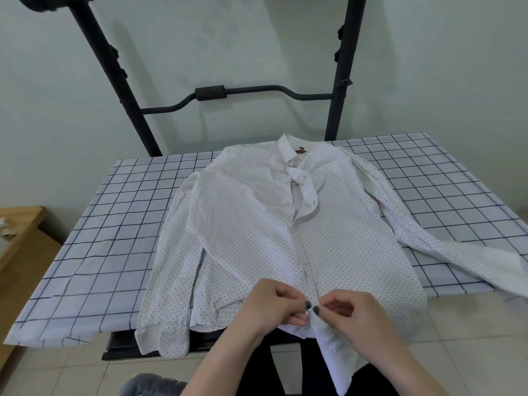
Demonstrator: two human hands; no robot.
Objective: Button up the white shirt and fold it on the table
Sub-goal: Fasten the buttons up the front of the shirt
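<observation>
The white shirt (257,224) lies face up across the table (114,224), collar (288,151) at the far edge and hem hanging over the near edge toward me. The checked tablecloth (445,195) shows bare on both sides of the shirt, wider on my left than on my right. My shirt's left-side sleeve (165,267) runs straight down beside the body, its cuff reaching past the near edge. The other sleeve (457,247) angles out across the cloth and drops off the table's right edge. Behind the far edge a black metal frame (340,81) stands against the wall, close to the collar. A wooden cabinet (20,238) sits off the table's left side, well apart from the shirt.

Both my hands meet at the placket near the hem, just over the near edge. My left hand (274,307) has its fingers curled in, pinching the shirt's front edge. My right hand (354,315) is curled the same way, thumb and forefinger pinching the opposite edge. A small pale thing sits between my thumbs, probably a button (308,308), though it is too small to be sure. Higher up, the placket gapes open below the collar.
</observation>
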